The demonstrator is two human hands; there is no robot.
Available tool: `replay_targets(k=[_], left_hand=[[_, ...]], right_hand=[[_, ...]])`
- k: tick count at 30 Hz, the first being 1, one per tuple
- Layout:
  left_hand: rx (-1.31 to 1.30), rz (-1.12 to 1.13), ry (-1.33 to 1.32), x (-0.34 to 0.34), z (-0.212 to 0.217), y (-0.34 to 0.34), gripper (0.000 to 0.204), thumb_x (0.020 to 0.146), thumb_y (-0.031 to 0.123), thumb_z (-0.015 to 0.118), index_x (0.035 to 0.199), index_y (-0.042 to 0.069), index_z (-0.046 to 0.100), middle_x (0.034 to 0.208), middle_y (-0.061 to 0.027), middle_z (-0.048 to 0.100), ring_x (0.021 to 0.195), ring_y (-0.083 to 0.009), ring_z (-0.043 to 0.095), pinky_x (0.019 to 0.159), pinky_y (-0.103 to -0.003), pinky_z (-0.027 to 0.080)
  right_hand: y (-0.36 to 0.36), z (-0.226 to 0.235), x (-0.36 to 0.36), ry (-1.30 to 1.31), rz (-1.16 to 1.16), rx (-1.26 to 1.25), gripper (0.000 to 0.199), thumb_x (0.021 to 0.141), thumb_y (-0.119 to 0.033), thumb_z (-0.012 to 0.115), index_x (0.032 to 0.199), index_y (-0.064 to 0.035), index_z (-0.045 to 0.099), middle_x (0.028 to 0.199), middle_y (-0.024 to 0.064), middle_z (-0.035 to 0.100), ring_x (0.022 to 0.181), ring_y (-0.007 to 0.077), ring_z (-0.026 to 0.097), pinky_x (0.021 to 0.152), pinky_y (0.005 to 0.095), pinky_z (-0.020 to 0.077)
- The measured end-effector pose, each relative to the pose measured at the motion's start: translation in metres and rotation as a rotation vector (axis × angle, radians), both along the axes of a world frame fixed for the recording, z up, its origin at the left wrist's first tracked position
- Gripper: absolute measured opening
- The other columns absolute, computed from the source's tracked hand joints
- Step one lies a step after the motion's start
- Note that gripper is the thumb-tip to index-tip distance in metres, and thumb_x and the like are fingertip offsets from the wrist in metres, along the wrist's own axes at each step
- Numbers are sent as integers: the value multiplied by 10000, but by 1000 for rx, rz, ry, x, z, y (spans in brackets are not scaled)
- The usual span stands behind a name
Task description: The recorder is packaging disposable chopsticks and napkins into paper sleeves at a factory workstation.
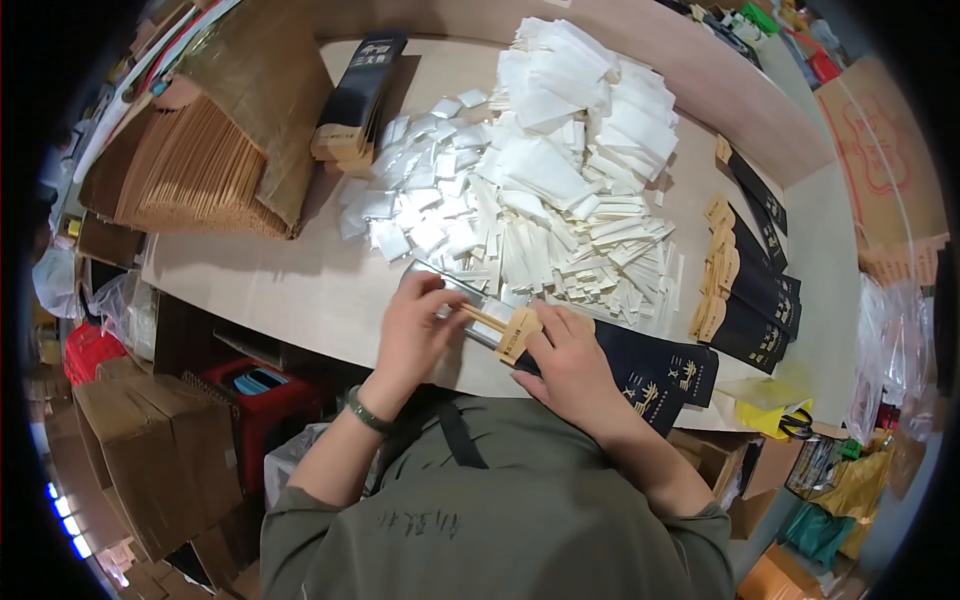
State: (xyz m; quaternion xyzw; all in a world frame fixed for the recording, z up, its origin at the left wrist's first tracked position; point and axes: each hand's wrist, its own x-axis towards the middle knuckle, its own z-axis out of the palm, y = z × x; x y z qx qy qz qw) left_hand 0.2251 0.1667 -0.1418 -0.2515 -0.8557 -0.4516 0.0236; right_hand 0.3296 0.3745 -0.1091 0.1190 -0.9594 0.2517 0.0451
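Observation:
My left hand (412, 328), a green bangle on its wrist, pinches a pair of wooden chopsticks (484, 318) by one end. Their other end meets the tan mouth of a black paper chopstick sleeve (516, 336); how far they reach inside is hidden. Over that sleeve lies my right hand (570, 358), with its fingers and thumb closed on it near the opening. More black sleeves (672, 362) are fanned out beside my right forearm. A shiny metal strip (450, 284) rests on the table under the chopsticks.
Small clear-wrapped white packets (425, 205) and white paper pieces (570, 180) heap the middle. A carton of chopsticks (200, 175) stands at left, a sleeve stack (362, 95) behind it. Filled sleeves (745, 300) lie at right, near scissors (797, 422). A raised board (720, 80) borders the table.

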Motion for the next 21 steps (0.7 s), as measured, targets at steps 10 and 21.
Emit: replay_targets(k=[10, 21], left_hand=[[-417, -207, 282, 17, 55, 4, 807, 686, 270, 844, 1362, 30, 474, 1215, -158, 576, 1126, -321, 559, 962, -462, 444], [-199, -502, -645, 20, 51, 14, 463, 732, 214, 773, 1092, -7, 583, 935, -125, 648, 829, -189, 593, 749, -348, 500]], right_hand=[[23, 7, 0, 113, 108, -77, 383, 721, -139, 761, 1088, -97, 655, 1150, 179, 578, 1030, 356, 586, 879, 433, 496], [130, 36, 37, -103, -23, 138, 500, 703, -272, 865, 1080, -40, 633, 1300, 229, 547, 1268, 362, 508, 1031, 419, 440]])
